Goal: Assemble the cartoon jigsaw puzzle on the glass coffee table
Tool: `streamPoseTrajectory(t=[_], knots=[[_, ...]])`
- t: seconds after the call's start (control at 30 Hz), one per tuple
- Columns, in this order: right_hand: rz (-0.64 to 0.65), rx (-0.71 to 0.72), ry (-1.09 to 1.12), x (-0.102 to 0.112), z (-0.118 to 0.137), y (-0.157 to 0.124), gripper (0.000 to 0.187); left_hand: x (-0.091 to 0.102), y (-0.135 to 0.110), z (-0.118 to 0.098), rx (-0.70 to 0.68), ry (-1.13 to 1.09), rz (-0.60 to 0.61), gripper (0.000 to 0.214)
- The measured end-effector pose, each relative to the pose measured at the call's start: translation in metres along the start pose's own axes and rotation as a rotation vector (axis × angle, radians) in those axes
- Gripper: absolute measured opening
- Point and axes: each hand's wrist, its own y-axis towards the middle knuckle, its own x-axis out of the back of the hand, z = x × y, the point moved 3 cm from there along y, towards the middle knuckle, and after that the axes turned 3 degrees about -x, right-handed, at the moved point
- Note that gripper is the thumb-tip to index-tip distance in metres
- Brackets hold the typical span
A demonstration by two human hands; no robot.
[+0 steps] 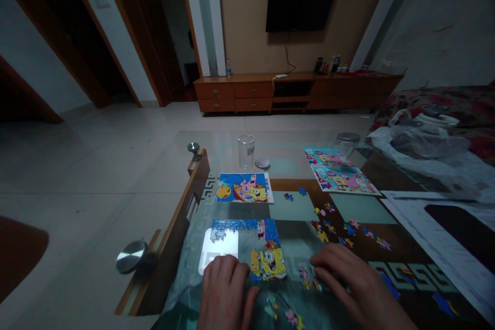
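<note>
A partly joined jigsaw puzzle with a yellow cartoon sponge lies on the glass-topped table; its top row and right side are joined, and a gap shows at lower left. My left hand rests palm down by the gap, fingers stretched out, thumb apart, holding nothing visible. To the right of the puzzle, my right hand has thumb and forefinger close together; whatever may be between them is hidden. Loose puzzle pieces lie beside those fingertips. More loose pieces are between the hands, near me.
Beyond the puzzle lies a picture card. A glass jar and its lid stand farther back. Cartoon sheets, a lidded jar, a plastic bag and a dark phone on papers occupy the right.
</note>
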Motion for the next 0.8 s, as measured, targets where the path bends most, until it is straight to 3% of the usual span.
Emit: streamPoseTrajectory(t=[0.1,0.23,0.4,0.7,0.8], knots=[[-0.034,0.018,0.016,-0.01,0.009,0.003,0.02,-0.001,-0.001,-0.003,0.096,0.007,-0.026,0.018],[-0.063,0.05,0.028,-0.015,0.014,0.005,0.018,-0.003,-0.001,-0.005,0.022,-0.037,-0.008,0.015],[-0.136,0.059,0.005,-0.014,0.009,0.005,0.016,-0.002,-0.002,-0.005,0.053,-0.063,-0.072,0.014],[-0.111,0.034,0.01,-0.019,0.005,0.004,0.017,0.001,-0.001,-0.006,0.036,-0.035,-0.082,0.017],[-0.115,0.028,0.011,-0.018,0.006,0.003,0.018,0.006,0.0,-0.003,-0.071,0.018,-0.103,0.017]])
